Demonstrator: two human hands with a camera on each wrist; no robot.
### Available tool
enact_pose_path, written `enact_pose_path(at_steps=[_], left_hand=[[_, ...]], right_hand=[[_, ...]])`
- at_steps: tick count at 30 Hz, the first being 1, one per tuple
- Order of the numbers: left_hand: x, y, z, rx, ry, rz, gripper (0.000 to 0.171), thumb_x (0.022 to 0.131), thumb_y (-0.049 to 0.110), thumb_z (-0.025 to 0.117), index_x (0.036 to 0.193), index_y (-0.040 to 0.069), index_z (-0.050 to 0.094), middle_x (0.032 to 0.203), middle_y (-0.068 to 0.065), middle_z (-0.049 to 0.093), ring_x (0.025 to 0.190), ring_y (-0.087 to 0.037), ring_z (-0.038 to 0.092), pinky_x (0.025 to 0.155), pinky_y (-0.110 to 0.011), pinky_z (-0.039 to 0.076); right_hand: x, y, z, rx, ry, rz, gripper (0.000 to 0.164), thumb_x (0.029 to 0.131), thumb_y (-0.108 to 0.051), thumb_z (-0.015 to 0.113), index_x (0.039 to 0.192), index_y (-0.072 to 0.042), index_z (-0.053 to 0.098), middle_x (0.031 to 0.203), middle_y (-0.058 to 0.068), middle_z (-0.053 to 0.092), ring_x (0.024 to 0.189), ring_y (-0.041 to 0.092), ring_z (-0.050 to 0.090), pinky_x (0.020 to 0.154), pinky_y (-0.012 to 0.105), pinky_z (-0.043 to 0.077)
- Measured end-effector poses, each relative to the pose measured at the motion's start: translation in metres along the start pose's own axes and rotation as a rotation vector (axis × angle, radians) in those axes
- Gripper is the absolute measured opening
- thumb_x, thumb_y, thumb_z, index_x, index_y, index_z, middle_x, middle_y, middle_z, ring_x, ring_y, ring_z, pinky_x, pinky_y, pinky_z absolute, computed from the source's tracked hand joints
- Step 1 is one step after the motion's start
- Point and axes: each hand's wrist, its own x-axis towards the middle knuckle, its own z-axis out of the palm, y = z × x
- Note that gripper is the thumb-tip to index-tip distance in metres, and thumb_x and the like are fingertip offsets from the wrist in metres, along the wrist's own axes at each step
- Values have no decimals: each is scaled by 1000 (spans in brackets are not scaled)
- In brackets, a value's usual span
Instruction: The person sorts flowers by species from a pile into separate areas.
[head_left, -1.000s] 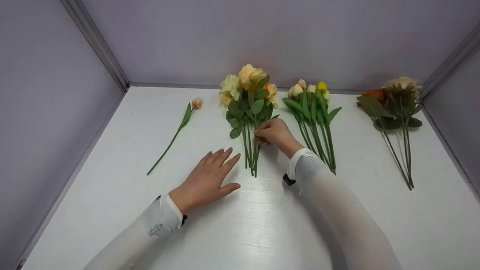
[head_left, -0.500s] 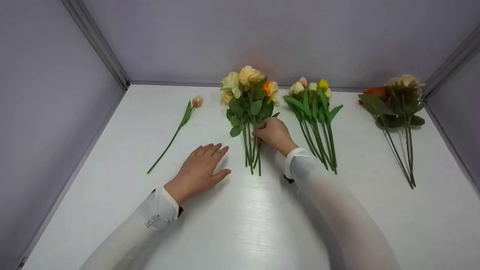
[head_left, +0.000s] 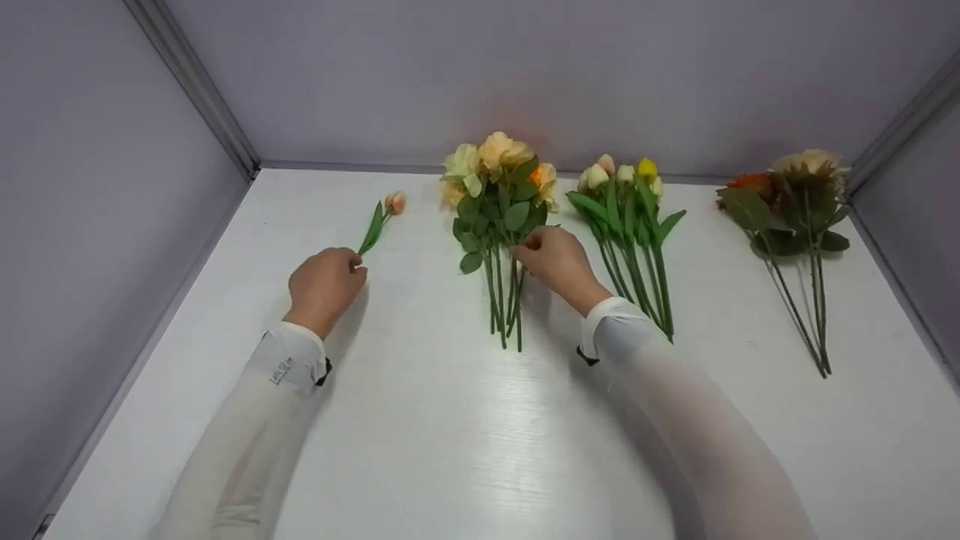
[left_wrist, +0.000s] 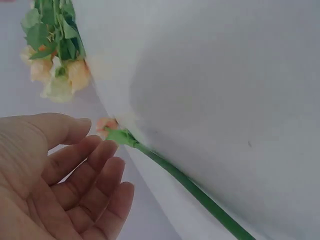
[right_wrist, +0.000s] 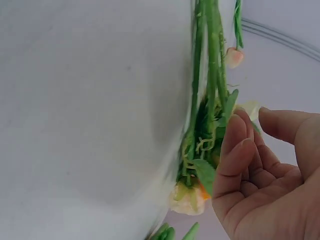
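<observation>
In the head view my left hand (head_left: 324, 291) is over the stem of a single pink tulip (head_left: 395, 203). The left wrist view shows its fingers loosely bent beside the green stem (left_wrist: 186, 183), with a gap between thumb and fingertips and nothing gripped. My right hand (head_left: 559, 262) hovers at the stems of a bunch of cream, peach and orange roses (head_left: 501, 151). Seen from the right wrist, its thumb stands apart from the curled fingers (right_wrist: 235, 152), which are right beside the rose leaves and hold nothing.
Right of the roses lies a bunch of tulips (head_left: 626, 217) in white, pink and yellow. Farther right are large cream and rust-orange flowers (head_left: 806, 169) on long stems. Grey panels (head_left: 480, 82) wall in the white table (head_left: 465, 450) at the back and sides.
My left hand has moved left and away from me, from flat beside the roses to the single tulip, its fingers bending. My right hand has let go of a rose stem and lifted slightly.
</observation>
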Motion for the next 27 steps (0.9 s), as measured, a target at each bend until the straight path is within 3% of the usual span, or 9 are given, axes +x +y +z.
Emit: enact_pose_path(at_steps=[6,13,20,27], left_hand=[[23,-13,-2,31,-43,-100,28,99,17,61,113,-5,72,108,-21,72,95,-37,69,80,-54,55],[38,-11,4,92,-70,-115,20,96,11,60,100,-5,72,95,-20,72,87,-35,68,76,-53,55],[44,-7,10,181,-73,-109,18,98,7,57,99,-4,70,92,-21,70,86,-35,68,75,-52,57],[44,-7,10,99,-80,-152,17,96,9,61,100,-5,68,92,-20,69,85,-33,65,75,-50,55]], right_hand=[[-21,-17,10,-79,23,-200,20,103,-30,63,107,-13,73,90,1,68,76,19,60,70,37,51],[-49,-36,36,-185,-71,-374,20,104,-28,61,106,-14,74,85,-4,68,71,14,61,67,34,52],[-67,-36,48,-210,-150,-390,18,102,-27,63,105,-16,76,92,-6,72,76,10,63,72,32,53],[-71,-27,46,-165,-156,-371,18,102,-29,63,104,-17,76,86,-8,70,69,10,61,69,32,51]])
